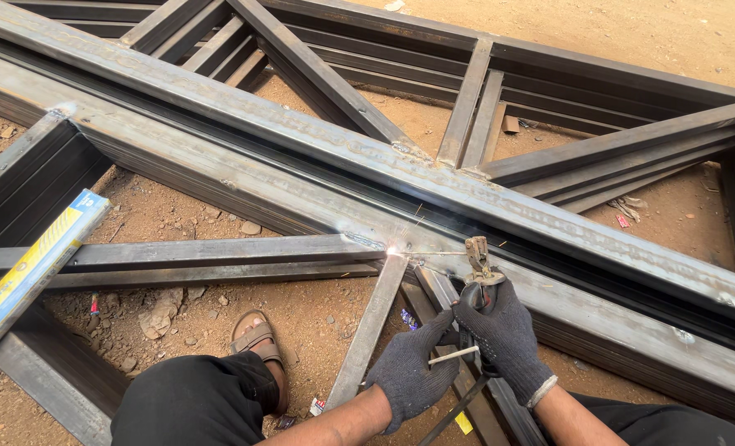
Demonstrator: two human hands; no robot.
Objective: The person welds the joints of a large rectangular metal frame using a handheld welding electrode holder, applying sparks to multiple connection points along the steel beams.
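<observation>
Outdoor yard, bare reddish dirt ground (177, 206) strewn with pebbles; no surface, work laid directly on the earth.

Right hand (504, 334), dark knit glove: fingers curled tight around the electrode holder (479, 277), clamp end up at 12 o'clock, presumably to keep the grip clear of the heat.

Left hand (409, 372), same glove: fingers folded loosely under the right hand at its 8 o'clock, touching it, seemingly bracing for a steady aim. A short pale rod stub (454, 355) lying across between the two gloves; which fingers pinch it cannot be told.

Welding rod (433, 253): thin, running from the holder toward 9 o'clock, tip at the bright arc (394, 250) with a few sparks.

Joint: arc sited where a diagonal steel strut (367, 330) meets the long steel beam (318, 165) of a flat-lying truss frame.

Cable (450, 409): dark, trailing from the holder to 6 o'clock, away from the weld.

Sandalled foot (256, 343) and dark trouser knee (194, 400) at 8 o'clock, squatting close to the joint.

Blue-and-yellow long carton (33, 268) at 9 o'clock, resting on a frame member, well apart from the arc.
</observation>
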